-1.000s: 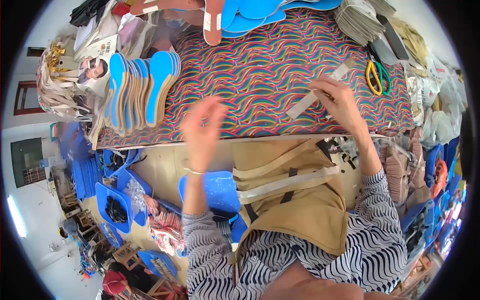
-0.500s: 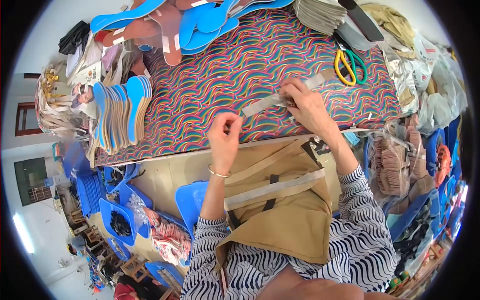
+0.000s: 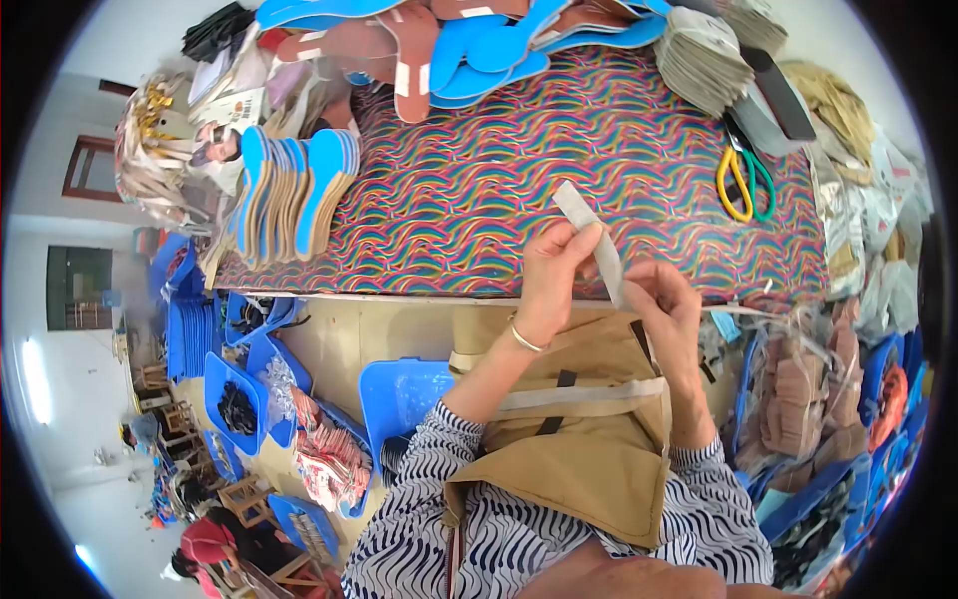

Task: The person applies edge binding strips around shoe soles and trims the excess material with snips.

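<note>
We pinch a grey strip [image 3: 597, 245] with both hands at the near edge of the counter [image 3: 479, 190]: left hand [image 3: 555, 272] closed on its middle, right hand [image 3: 671, 309] gripping its lower end. The strip tilts up over the counter. Scissors [image 3: 743, 180] lie well apart to the right, stacked blue insoles [image 3: 294, 190] to the left.

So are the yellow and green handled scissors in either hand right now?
No, the yellow and green handled scissors lie untouched on the table, apart from both hands.
</note>
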### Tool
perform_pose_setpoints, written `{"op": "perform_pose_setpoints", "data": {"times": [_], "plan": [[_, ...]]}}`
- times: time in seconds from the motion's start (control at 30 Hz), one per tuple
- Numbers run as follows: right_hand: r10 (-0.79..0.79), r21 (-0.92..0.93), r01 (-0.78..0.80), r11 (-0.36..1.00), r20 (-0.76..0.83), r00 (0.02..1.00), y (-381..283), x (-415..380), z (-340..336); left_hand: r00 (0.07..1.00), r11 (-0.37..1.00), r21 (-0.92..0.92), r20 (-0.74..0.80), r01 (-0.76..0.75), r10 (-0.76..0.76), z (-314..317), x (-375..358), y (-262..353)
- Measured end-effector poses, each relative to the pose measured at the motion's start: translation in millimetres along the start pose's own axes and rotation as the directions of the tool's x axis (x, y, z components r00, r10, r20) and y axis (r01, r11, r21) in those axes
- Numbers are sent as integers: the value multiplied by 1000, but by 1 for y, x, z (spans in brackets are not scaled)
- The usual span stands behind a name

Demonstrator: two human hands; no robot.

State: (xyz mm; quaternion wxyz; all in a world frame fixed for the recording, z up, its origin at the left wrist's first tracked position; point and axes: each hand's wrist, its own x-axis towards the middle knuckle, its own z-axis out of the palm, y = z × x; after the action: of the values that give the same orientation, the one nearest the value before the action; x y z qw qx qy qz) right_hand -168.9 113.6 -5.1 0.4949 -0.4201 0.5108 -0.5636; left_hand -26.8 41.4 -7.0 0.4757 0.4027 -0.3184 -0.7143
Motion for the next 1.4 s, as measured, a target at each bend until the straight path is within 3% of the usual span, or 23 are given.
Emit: {"op": "perform_pose_setpoints", "data": {"times": [0.03, 0.07, 0.13, 0.23, 0.27, 0.33, 0.37, 0.43, 0.53, 0.57, 0.63, 0.7, 0.77, 0.83, 0.9, 0.97, 1.03, 1.07, 1.1, 1.17, 1.23, 1.33, 1.4], "plan": [[1, 46, 2, 999, -65, 998, -1, 2, 0, 1000, 1000, 0, -9, -18, 18, -1, 2, 3], [8, 92, 4, 996, -133, 991, -3, 5, 0, 992, 978, 172, 65, -114, 104, -2, 3, 6], [-2, 43, 7, 999, -101, 995, -19, 21, -4, 973, 916, 338, 151, -218, 176, -3, 6, 10], [-91, 63, 98, 993, -97, 991, -9, 48, -7, 919, 820, 521, 394, -237, 16, 8, 16, 25], [-61, 183, 86, 979, -136, 989, -6, 51, -10, 912, 824, 525, 409, -213, -25, 8, 23, 36], [11, 369, 64, 927, -198, 980, -2, 57, -17, 912, 806, 457, 337, -376, 234, 13, 47, 56], [10, 370, 66, 927, -200, 980, -2, 57, -22, 909, 681, 603, 272, -417, 315, 8, 69, 69], [12, 470, 47, 881, -121, 993, -6, 53, -28, 731, 408, 699, 242, -587, 638, 9, 121, 95], [13, 478, 12, 878, -47, 999, -11, 47, -30, 221, -264, 772, 460, -578, 860, 11, 200, 111], [-18, 481, 21, 876, -11, 1000, -13, 44, -31, 223, -260, 769, 460, -584, 859, 10, 215, 114], [2, 518, 14, 855, -30, 1000, -20, 38, -39, 506, -109, 790, 485, -604, 714, 4, 232, 120], [26, 558, 5, 830, -47, 999, -24, 35, -49, 448, 32, 828, 270, -560, 852, -14, 234, 129], [6, 580, 23, 814, -47, 999, -25, 32, -62, 420, 359, 663, -73, -657, 904, -38, 216, 134], [38, 559, 34, 828, -116, 993, -29, 32, -61, 441, 455, 403, -133, -794, 887, -30, 163, 135], [41, 469, 38, 882, -156, 987, -27, 35, -60, 440, 92, 846, 177, -525, 880, -51, 120, 123], [73, 447, 5, 895, -159, 985, -27, 37, -59, 460, -59, 732, 486, -679, 743, -45, 82, 87], [3, 321, 54, 946, -176, 984, -29, 36, -55, 312, -245, 476, 810, -845, 497, -39, 63, 63], [1, 291, 46, 956, -158, 987, -30, 35, -53, 315, -239, 477, 809, -846, 497, -39, 55, 47], [6, 289, 40, 956, -159, 987, -33, 34, -48, 380, -175, 508, 794, -843, 475, -39, 46, 33], [-22, 30, 28, 999, -166, 986, -37, 35, -33, 444, -109, 540, 775, -834, 450, -45, 41, 20], [-45, -17, 44, 999, -109, 993, -24, 43, -19, 569, 121, 616, 611, -778, 551, -45, 37, 22], [-145, -192, 130, 973, -63, 987, -2, 55, -1, 634, 240, 650, 480, -721, 607, -38, 38, 25], [-63, -455, 9, 890, -102, 993, -2, 59, 6, 694, 635, 300, 162, -712, 702, -42, 46, 36]]}}
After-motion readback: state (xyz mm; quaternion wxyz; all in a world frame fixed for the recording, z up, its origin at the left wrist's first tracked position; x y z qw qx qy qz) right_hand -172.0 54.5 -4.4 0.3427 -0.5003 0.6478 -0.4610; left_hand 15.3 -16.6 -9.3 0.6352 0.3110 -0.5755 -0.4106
